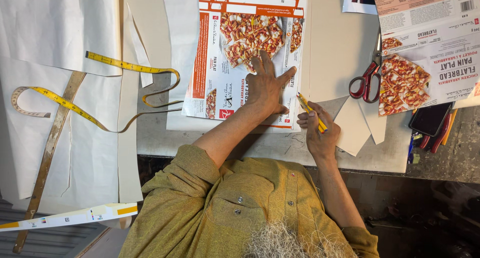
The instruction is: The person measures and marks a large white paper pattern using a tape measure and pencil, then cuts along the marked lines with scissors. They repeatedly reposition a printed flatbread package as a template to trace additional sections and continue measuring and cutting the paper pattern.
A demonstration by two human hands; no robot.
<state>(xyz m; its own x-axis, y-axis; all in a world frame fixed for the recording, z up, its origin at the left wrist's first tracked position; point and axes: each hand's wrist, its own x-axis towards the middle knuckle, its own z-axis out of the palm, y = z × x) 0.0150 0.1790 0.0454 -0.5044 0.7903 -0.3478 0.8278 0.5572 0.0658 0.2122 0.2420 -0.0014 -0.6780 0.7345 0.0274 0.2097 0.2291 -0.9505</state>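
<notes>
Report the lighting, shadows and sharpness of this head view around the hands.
Head view: even, soft light on the table, with no strong glare on the flattened food box; only faint shadows beside the left hand and under the right hand holding the yellow pencil; below the table edge it turns dark; the centre is sharp, the hair at the bottom edge slightly blurred.

Worktable with cardboard, scissors, tape measure

Flattened food carton, 12 o'clock: rectangular, white with orange bands, pizza photo; lies flat on the table. Second flattened carton, 2 o'clock: white and pale orange, pizza photo, rotated, overlapped at its lower edge by a dark phone screen, 3 o'clock. Narrow white-and-yellow printed strip, 8 o'clock.
</notes>
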